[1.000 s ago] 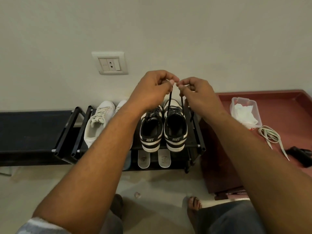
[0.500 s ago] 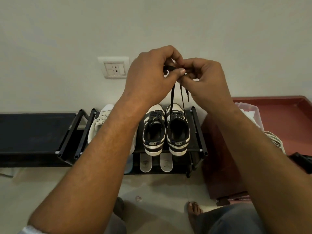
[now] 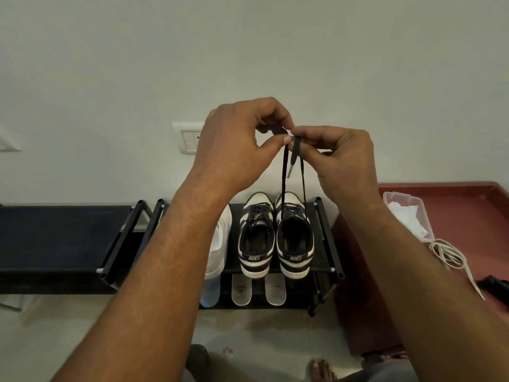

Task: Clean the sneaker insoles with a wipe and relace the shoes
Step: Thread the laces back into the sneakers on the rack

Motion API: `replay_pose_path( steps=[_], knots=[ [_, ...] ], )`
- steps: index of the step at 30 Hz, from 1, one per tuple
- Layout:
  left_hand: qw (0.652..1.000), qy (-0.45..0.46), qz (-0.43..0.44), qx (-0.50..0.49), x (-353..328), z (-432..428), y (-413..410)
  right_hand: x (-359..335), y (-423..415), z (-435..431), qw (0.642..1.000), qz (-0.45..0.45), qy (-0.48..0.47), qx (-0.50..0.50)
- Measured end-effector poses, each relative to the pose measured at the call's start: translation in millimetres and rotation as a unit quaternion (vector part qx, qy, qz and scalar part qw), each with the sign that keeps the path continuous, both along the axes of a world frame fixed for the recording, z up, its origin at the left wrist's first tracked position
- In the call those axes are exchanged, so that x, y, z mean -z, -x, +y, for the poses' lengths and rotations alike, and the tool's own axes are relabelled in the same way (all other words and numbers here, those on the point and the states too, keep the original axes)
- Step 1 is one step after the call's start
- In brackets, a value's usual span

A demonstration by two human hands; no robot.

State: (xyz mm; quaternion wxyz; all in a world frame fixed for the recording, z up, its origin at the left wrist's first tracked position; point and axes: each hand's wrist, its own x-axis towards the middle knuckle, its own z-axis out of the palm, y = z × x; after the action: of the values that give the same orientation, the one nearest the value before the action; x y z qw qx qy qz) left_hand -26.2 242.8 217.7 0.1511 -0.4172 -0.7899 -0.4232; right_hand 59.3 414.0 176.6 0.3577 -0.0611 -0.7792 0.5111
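Both hands raised, fingers curled: left hand (image 3: 234, 144) and right hand (image 3: 337, 158) each pinch the black lace (image 3: 283, 172) where their fingertips meet. Two strands hang below the fingers to the right black-and-white sneaker (image 3: 294, 238) on the rack (image 3: 327, 238); two insoles (image 3: 257, 289) lie lower.

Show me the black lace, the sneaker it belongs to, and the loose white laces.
black lace (image 3: 283, 175): head view, on the left hanging strand.
sneaker (image 3: 295, 257): head view, on the heel tab with the logo.
white laces (image 3: 447, 253): head view, on the middle of the coil.
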Motion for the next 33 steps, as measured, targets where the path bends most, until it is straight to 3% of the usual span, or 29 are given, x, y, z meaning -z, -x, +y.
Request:
replay_pose_path(
  steps=[9,12,20,33],
  knots=[
    [0.988,-0.112,-0.099,0.032,5.4,9.9,5.5,-1.2,6.0,-13.6,0.997,0.039,0.044,0.044],
    [0.979,-0.152,-0.130,0.049,7.3,14.1,5.4,-2.1,7.0,-14.6,0.995,0.053,0.082,0.018],
    [0.979,-0.146,-0.127,0.058,5.9,17.8,0.1,-2.7,6.9,-22.8,0.987,0.080,0.118,-0.072],
    [0.977,-0.136,-0.151,0.057,4.2,23.7,-6.0,-2.1,7.1,-20.6,0.995,0.063,0.062,-0.039]
  ],
)
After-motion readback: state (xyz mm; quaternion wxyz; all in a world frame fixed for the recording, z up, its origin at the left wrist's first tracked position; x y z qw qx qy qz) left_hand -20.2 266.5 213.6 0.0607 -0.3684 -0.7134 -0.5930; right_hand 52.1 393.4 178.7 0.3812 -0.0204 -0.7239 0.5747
